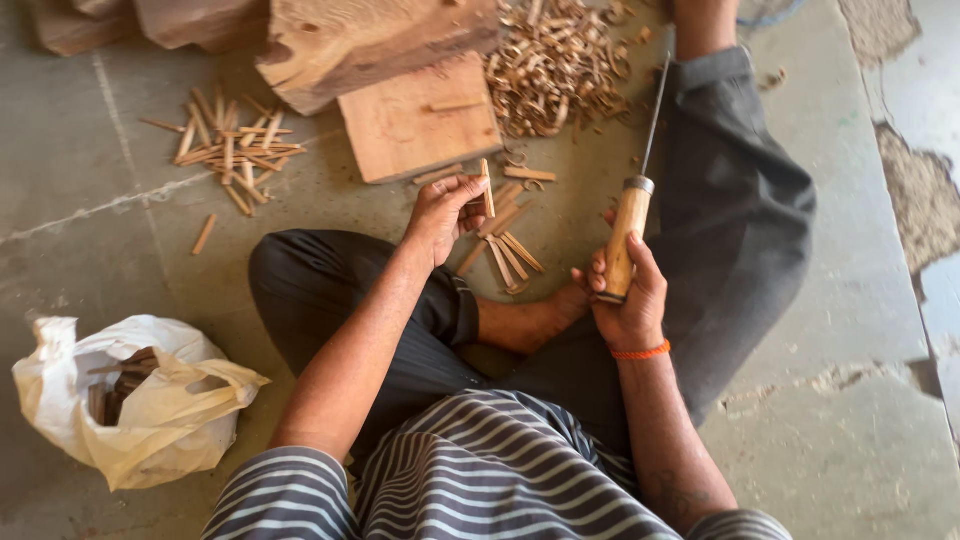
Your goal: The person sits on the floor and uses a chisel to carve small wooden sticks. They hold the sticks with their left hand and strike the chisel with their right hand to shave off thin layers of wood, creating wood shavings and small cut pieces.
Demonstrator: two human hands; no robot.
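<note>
Seated cross-legged on the floor (pixel 830 330), with the left hand (pixel 443 212) pinching a short stick (pixel 487 187) upright between fingertips, just near of a flat wood block (pixel 420 125) and above a few loose sticks (pixel 505 255) by the foot (pixel 540 315). Right hand (pixel 628 295) wrapped tight round the pale wooden handle of a chisel (pixel 630 225) — blade pointing far, along the right knee, well apart from the stick. Far left, a pile of cut sticks (pixel 232 155); far centre, a heap of shavings (pixel 555 65); near left, a white bag (pixel 130 395) holding dark pieces.
</note>
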